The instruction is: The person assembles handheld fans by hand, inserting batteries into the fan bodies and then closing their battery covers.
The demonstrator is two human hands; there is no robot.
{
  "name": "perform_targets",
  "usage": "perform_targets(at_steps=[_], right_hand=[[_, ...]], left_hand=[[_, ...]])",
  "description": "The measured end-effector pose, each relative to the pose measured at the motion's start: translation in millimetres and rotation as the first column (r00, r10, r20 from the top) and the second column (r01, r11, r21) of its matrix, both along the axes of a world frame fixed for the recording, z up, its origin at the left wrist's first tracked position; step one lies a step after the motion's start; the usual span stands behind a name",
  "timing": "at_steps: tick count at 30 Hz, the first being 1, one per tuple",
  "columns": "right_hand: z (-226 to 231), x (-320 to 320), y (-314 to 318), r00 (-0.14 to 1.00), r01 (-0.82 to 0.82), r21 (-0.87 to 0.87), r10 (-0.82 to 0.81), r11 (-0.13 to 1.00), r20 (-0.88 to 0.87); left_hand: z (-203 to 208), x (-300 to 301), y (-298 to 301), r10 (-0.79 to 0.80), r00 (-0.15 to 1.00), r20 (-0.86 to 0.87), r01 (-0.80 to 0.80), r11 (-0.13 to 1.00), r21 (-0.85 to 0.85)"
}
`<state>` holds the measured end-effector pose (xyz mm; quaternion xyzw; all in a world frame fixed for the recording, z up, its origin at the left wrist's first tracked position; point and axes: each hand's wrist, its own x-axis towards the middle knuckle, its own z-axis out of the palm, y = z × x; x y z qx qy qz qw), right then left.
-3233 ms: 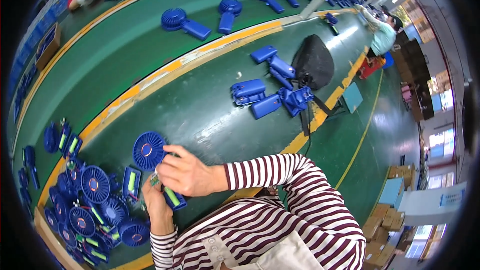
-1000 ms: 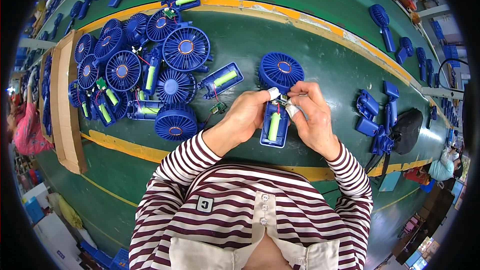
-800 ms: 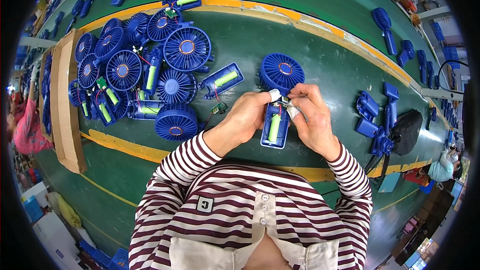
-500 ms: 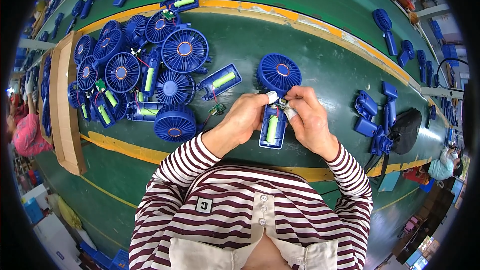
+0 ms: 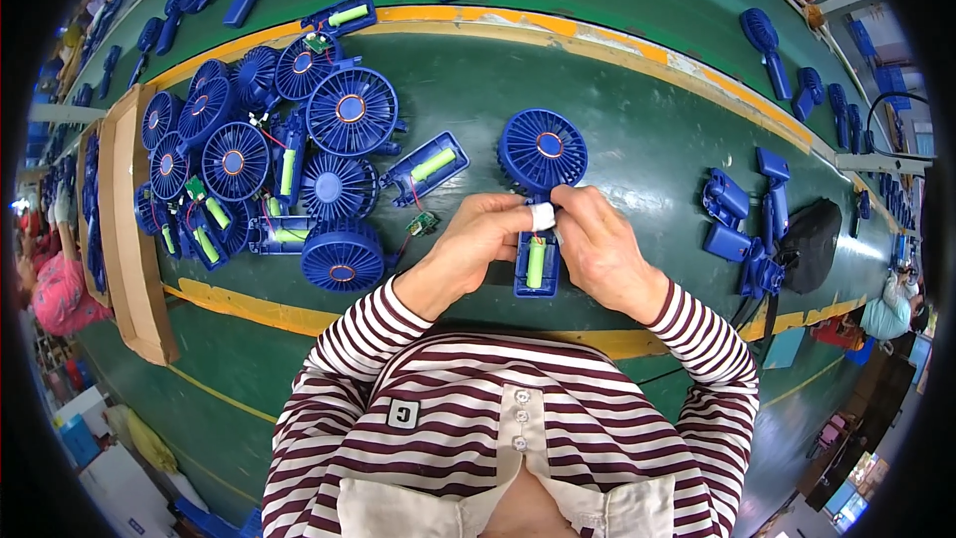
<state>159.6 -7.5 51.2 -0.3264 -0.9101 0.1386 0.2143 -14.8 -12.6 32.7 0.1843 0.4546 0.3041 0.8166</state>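
Observation:
In front of me a blue handheld fan [image 5: 543, 149] lies with its round grille away from me and its handle opened, showing a light green battery cell [image 5: 537, 263] inside. My left hand [image 5: 482, 241] is closed on the handle's left side, its white-wrapped thumb lying across the neck. On the other side my right hand [image 5: 605, 247] is closed in a pinch at the neck, just below the grille. Its fingertips hide whatever they grip there. Left of my hands lies an opened blue handle half [image 5: 430, 169] with a battery, wired to a small green circuit board [image 5: 423, 224].
A pile of blue fans [image 5: 234, 161] covers the left of the green table, beside a cardboard box [image 5: 134, 229]. To the right lie several blue handle parts [image 5: 727, 196] and a black object [image 5: 812, 244]. Fans lie beyond the yellow-edged strip [image 5: 597, 40].
My right fingers have moved up and inward onto the fan's neck, covering the parts that showed there. The fan's head has turned slightly. The surroundings shift a little with my view.

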Motion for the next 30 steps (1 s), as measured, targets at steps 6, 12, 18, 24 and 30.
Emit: perform_targets(at_steps=[6,12,18,24,30], right_hand=[[-1,0,-2,1.0,0.01,0.017,-0.01,1.0,0.021],[-3,0,-4,0.982,0.17,-0.008,-0.169,0.985,0.084],[-6,8,6,0.989,0.147,-0.164,-0.141,0.975,0.049],[-7,15,8,0.995,0.088,-0.235,-0.077,0.968,0.056],[-9,18,4,0.992,0.123,-0.261,-0.126,0.958,0.005]], left_hand=[[-9,4,-5,-0.005,0.999,-0.054,0.01,0.996,0.093],[-12,8,-4,0.027,0.999,-0.018,-0.028,0.999,-0.031],[-15,11,-1,0.022,0.999,0.044,-0.017,0.995,-0.102],[-22,12,3,-0.021,0.991,0.134,0.044,0.985,-0.169],[-20,14,1,-0.049,0.994,0.102,0.058,0.994,-0.09]])
